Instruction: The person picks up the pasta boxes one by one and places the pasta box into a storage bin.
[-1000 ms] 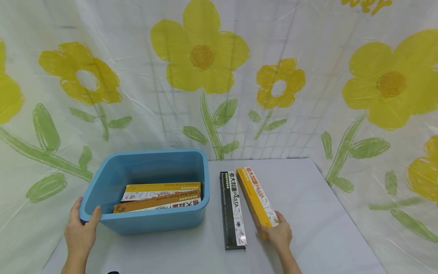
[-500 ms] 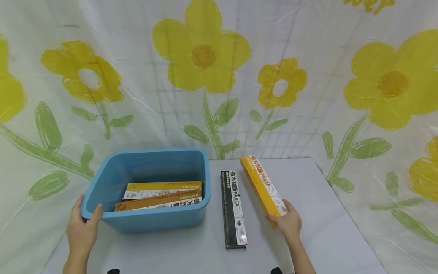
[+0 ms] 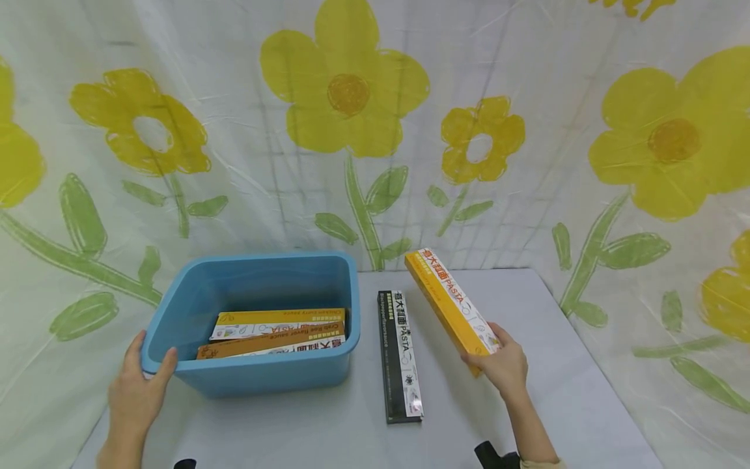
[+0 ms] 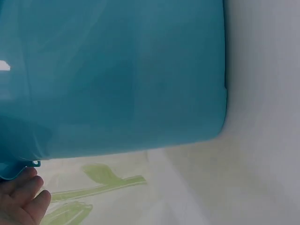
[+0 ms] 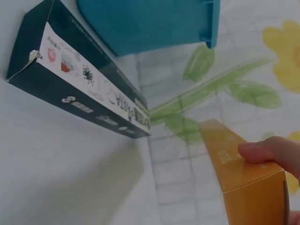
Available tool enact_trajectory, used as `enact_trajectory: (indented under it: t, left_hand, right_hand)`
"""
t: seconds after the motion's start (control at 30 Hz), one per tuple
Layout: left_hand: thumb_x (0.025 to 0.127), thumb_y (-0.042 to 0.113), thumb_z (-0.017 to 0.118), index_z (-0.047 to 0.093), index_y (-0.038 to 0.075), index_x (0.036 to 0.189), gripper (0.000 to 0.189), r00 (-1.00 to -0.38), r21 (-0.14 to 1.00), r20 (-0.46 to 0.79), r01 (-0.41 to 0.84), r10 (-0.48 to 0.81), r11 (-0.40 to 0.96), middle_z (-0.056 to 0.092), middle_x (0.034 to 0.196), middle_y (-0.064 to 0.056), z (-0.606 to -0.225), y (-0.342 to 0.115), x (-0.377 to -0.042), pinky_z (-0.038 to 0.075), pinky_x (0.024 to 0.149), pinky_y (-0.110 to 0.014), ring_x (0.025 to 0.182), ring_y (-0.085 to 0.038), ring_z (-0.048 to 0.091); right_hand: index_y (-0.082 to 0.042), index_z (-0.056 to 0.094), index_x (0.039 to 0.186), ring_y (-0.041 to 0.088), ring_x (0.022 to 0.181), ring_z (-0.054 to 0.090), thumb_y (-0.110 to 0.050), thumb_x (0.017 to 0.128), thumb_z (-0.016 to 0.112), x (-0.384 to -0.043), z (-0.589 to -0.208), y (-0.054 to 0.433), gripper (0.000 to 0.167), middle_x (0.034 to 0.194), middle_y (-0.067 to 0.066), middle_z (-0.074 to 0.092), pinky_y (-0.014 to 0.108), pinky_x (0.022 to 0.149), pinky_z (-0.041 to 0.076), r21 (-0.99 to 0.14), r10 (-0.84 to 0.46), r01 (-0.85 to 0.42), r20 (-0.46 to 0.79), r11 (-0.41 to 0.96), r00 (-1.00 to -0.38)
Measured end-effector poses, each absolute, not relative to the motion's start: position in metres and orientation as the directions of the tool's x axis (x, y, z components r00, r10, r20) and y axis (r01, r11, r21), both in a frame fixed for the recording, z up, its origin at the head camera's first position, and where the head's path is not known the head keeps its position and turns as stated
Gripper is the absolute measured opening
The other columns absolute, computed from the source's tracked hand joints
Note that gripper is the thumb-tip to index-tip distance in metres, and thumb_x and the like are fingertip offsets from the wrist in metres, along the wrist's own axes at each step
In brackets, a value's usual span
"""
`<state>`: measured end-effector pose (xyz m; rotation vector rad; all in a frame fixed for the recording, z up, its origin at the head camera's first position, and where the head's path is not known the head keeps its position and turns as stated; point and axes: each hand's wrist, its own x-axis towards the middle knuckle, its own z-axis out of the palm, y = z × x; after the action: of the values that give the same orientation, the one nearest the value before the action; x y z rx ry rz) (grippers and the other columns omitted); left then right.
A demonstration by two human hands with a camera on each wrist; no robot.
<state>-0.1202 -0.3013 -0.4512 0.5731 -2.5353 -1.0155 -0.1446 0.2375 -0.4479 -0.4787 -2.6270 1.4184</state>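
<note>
My right hand [image 3: 500,362] grips the near end of a long yellow pasta box [image 3: 448,303], which is raised off the table with its far end tilted up. In the right wrist view the thumb presses on the yellow box [image 5: 255,197]. To its left a black pasta box [image 3: 400,358] lies flat on the table. My left hand [image 3: 136,391] holds the left front corner of a blue plastic bin [image 3: 263,381], thumb over the rim. Inside the bin lie a yellow pasta box [image 3: 281,317] and a brown pasta box [image 3: 269,340], partly hidden by the front wall.
The white table [image 3: 562,378] ends at a hanging curtain [image 3: 527,215] printed with yellow flowers, close behind the bin. Small black objects, one a black device [image 3: 495,456] by my right forearm, show at the bottom edge of the head view.
My right hand has lifted the yellow pasta box from the table, moving up and away, first slightly right. The left hand stays on the bin; the black box has not moved.
</note>
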Motion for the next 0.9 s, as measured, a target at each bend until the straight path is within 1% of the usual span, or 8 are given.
enact_trajectory:
  t: [0.17, 0.27, 0.33, 0.43, 0.5, 0.63, 0.73, 0.9]
  left_hand:
    - [0.097, 0.035, 0.053, 0.021, -0.008, 0.15, 0.075, -0.889, 0.588, 0.242, -0.184, -0.388, 0.788, 0.035, 0.14, -0.041, -0.449, -0.308, -0.12, 0.033, 0.098, -0.071, 0.121, -0.062, 0.038]
    - [0.097, 0.036, 0.053, 0.02, -0.009, 0.149, 0.076, -0.908, 0.533, 0.288, -0.111, -0.304, 0.839, 0.033, 0.141, -0.04, -0.448, -0.313, -0.12, 0.033, 0.094, -0.074, 0.12, -0.062, 0.038]
    - [0.098, 0.037, 0.052, 0.016, -0.008, 0.151, 0.078, -0.926, 0.512, 0.284, -0.074, -0.25, 0.856, 0.028, 0.146, -0.038, -0.447, -0.317, -0.121, 0.031, 0.093, -0.075, 0.123, -0.062, 0.034]
    - [0.099, 0.04, 0.05, 0.01, -0.005, 0.152, 0.08, -0.947, 0.491, 0.261, -0.038, -0.188, 0.87, 0.018, 0.152, -0.034, -0.446, -0.323, -0.122, 0.028, 0.095, -0.075, 0.13, -0.059, 0.027]
    - [0.099, 0.04, 0.049, 0.009, -0.004, 0.152, 0.08, -0.955, 0.483, 0.248, -0.025, -0.164, 0.875, 0.013, 0.154, -0.032, -0.445, -0.324, -0.122, 0.026, 0.095, -0.075, 0.133, -0.058, 0.023]
    - [0.1, 0.041, 0.049, 0.009, -0.005, 0.152, 0.08, -0.959, 0.473, 0.247, -0.008, -0.141, 0.881, 0.013, 0.155, -0.031, -0.444, -0.325, -0.123, 0.026, 0.095, -0.075, 0.135, -0.057, 0.021]
    - [0.099, 0.041, 0.049, 0.009, -0.005, 0.152, 0.081, -0.962, 0.48, 0.236, -0.007, -0.136, 0.877, 0.015, 0.154, -0.032, -0.443, -0.325, -0.123, 0.026, 0.096, -0.075, 0.134, -0.057, 0.021]
    - [0.098, 0.043, 0.051, 0.005, -0.003, 0.153, 0.085, -0.971, 0.506, 0.204, -0.001, -0.121, 0.863, 0.012, 0.154, -0.034, -0.442, -0.327, -0.124, 0.023, 0.097, -0.076, 0.135, -0.059, 0.018]
  right_hand:
    - [0.006, 0.044, 0.141, 0.038, 0.11, 0.054, -0.012, 0.068, 0.085, -0.147, -0.438, 0.238, 0.085, 0.133, 0.029, 0.051, 0.032, 0.077, 0.047, -0.812, 0.298, 0.195, -0.028, 0.55, -0.954]
    - [0.004, 0.044, 0.141, 0.036, 0.11, 0.054, -0.012, 0.068, 0.084, -0.148, -0.433, 0.238, 0.085, 0.135, 0.028, 0.051, 0.032, 0.078, 0.045, -0.805, 0.275, 0.184, -0.027, 0.563, -0.961]
    - [0.004, 0.043, 0.142, 0.034, 0.11, 0.053, -0.011, 0.068, 0.084, -0.15, -0.428, 0.238, 0.085, 0.136, 0.026, 0.051, 0.033, 0.08, 0.044, -0.81, 0.255, 0.172, -0.029, 0.56, -0.966]
    - [0.003, 0.044, 0.142, 0.033, 0.11, 0.052, -0.01, 0.067, 0.085, -0.152, -0.419, 0.238, 0.086, 0.134, 0.024, 0.052, 0.034, 0.081, 0.043, -0.817, 0.223, 0.154, -0.032, 0.555, -0.974]
    - [0.003, 0.044, 0.142, 0.032, 0.11, 0.052, -0.009, 0.067, 0.086, -0.154, -0.413, 0.238, 0.086, 0.133, 0.024, 0.053, 0.033, 0.081, 0.043, -0.824, 0.203, 0.143, -0.035, 0.549, -0.979]
    - [0.003, 0.045, 0.141, 0.032, 0.11, 0.052, -0.009, 0.066, 0.087, -0.158, -0.402, 0.24, 0.087, 0.132, 0.025, 0.053, 0.032, 0.081, 0.044, -0.827, 0.163, 0.11, -0.022, 0.552, -0.986]
    - [0.003, 0.045, 0.141, 0.033, 0.11, 0.053, -0.008, 0.065, 0.087, -0.162, -0.395, 0.241, 0.087, 0.132, 0.025, 0.053, 0.031, 0.08, 0.046, -0.825, 0.131, 0.067, 0.008, 0.561, -0.991]
    - [0.006, 0.045, 0.139, 0.034, 0.108, 0.053, -0.006, 0.066, 0.087, -0.169, -0.382, 0.24, 0.085, 0.131, 0.027, 0.052, 0.03, 0.077, 0.048, -0.824, 0.053, -0.023, 0.065, 0.566, -0.996]
